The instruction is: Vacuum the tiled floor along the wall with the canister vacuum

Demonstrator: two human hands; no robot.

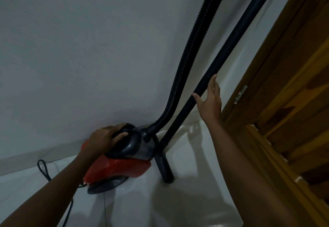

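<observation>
While left hand [105, 137] grips vacuum [122, 155] handle, right hand [210, 100] touches wand [229, 47]

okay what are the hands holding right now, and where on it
The left hand grips the canister vacuum by its top handle. The right hand, fingers straight, only touches the wand, not gripping it.

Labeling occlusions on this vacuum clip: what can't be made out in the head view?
- Corrugated hose and rigid wand: upper ends cut off by the top edge; where they join is unseen.
- Canister vacuum: carry handle partly covered by the left hand.
- Power cord: disappears behind the left forearm; no plug in view.
- Right hand: fingers straight beside the wand; a full grip cannot be confirmed.
- Floor nozzle: underside hidden, dim light.
</observation>
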